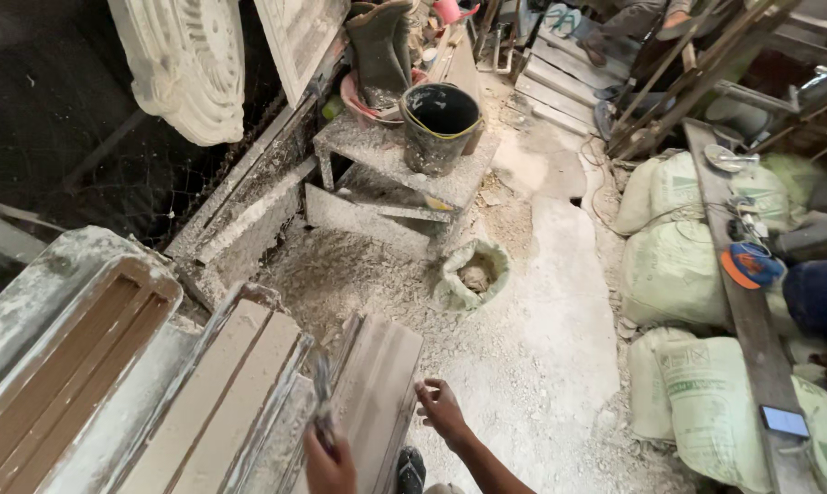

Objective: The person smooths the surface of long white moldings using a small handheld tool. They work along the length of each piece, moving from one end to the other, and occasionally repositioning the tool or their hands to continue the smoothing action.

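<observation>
A person's left hand (329, 465) grips a brush (323, 402) over a long plaster-caked mould (369, 395) leaning among others at the lower frame, while the right hand (441, 409), fingers loosely spread, rests against the mould's edge; a black bucket (438, 125) stands on a dusty step (386, 155) beyond

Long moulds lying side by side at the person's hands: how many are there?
3: the left mould, the middle mould, and the right mould, its edge touched by the right hand. More may lie out of frame.
</observation>
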